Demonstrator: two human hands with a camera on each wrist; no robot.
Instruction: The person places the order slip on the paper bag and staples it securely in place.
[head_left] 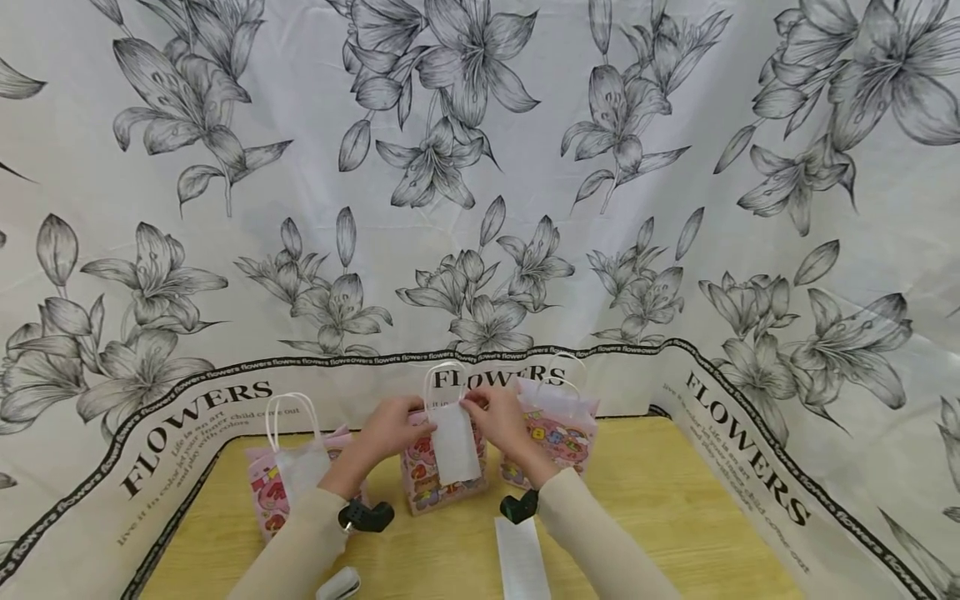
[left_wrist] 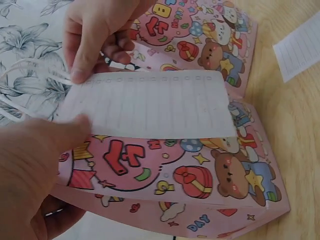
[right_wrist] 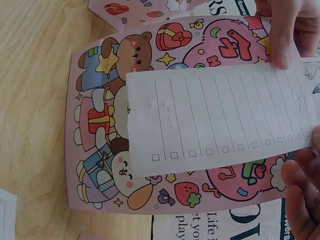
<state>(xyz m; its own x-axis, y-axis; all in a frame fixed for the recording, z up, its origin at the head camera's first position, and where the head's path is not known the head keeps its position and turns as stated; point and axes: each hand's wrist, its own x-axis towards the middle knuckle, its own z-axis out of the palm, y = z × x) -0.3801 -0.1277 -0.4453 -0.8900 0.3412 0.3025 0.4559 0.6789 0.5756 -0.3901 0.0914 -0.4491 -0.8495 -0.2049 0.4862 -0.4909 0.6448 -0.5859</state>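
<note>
A lined paper slip with a row of checkboxes lies over the front of the middle pink gift bag, close to its white handles. My left hand pinches one upper corner, with the thumb on the paper's face. At the other upper corner, my right hand pinches the slip, its other fingers curled. Small dents mark the slip in the right wrist view. Cartoon bears and gift boxes cover the bag, which stands on the table in the head view.
Similar gift bags stand at the left and right of the wooden table. Another lined slip lies at the front, and a small white object sits near the left forearm. A flowered cloth hangs behind.
</note>
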